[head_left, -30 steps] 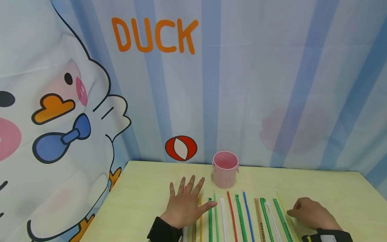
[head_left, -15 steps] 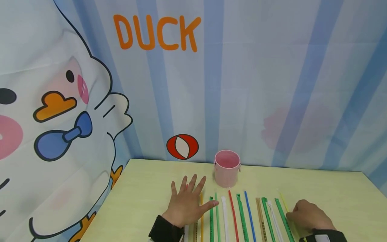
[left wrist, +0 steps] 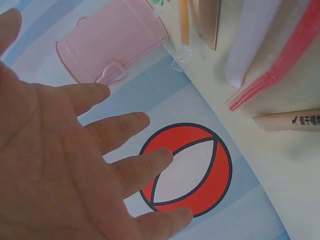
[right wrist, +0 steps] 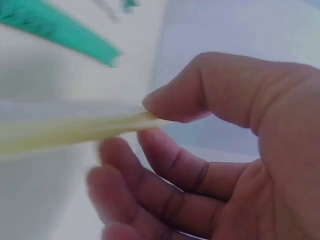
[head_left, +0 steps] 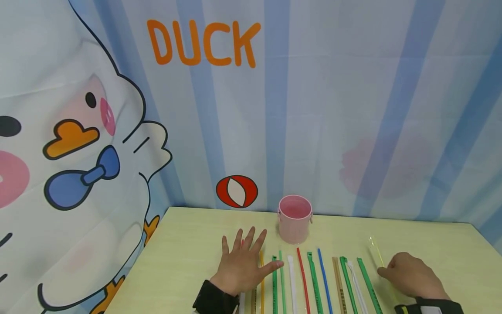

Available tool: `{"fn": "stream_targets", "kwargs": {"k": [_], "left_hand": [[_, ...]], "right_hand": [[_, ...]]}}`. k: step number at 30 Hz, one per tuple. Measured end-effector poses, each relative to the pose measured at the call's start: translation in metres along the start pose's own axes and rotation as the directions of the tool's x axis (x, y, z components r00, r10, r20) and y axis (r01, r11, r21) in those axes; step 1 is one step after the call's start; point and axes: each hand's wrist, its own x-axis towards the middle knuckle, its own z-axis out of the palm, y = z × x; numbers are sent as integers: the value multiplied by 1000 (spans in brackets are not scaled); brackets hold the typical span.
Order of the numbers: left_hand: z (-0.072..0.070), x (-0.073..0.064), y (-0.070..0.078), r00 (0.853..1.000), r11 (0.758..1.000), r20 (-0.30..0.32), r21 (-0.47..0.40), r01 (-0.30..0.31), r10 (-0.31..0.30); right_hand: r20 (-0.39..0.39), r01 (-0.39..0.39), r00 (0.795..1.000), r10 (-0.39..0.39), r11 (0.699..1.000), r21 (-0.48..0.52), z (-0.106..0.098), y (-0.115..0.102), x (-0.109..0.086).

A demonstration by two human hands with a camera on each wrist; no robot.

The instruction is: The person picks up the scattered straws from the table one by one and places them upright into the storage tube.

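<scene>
My right hand (head_left: 413, 274) pinches a yellow drinking straw (head_left: 377, 253) in a clear wrapper, to the right of the row. The right wrist view shows the yellow straw (right wrist: 65, 134) held between thumb and fingertip, the other fingers loosely curled below. With fingers spread, my left hand (head_left: 244, 266) hovers over the left end of the row and partly covers several straws. In the left wrist view the left hand (left wrist: 55, 155) holds nothing. Beside the right hand lies a green-wrapped straw (head_left: 369, 285).
A pink bucket (head_left: 295, 222) stands at the back of the pale table (head_left: 439, 237). Several straws lie side by side in front of it, among them a red straw (head_left: 303, 279), a blue straw (head_left: 324, 279) and a brown-wrapped straw (head_left: 339, 283). A printed duck curtain (head_left: 313, 109) hangs behind.
My right hand has shifted right and slightly up with the yellow straw, widening the gap to the green-wrapped straw. The left hand keeps its place and spread fingers.
</scene>
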Motion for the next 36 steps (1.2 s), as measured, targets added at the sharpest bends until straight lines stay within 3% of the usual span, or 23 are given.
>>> {"fn": "stream_targets", "kwargs": {"k": [12,19,25,31,36], "left_hand": [[-2,-2,-2,1000,1000,12,-17,5,-4],[1,-1,-3,1000,1000,11,-24,-5,5],[12,7,-7,1000,1000,8,-16,0,0],[6,6,-6,1000,1000,21,-29,-11,12],[-3,2,-3,1000,1000,31,-24,-3,4]], "right_hand": [[-43,43,998,-39,994,104,-29,-17,-15],[-162,104,984,-74,978,182,-38,-31,-31],[-349,177,933,-89,958,227,-33,-47,-41],[-441,292,884,-156,921,259,-33,-67,-40],[-553,399,806,-212,885,241,-45,-86,-29]]}}
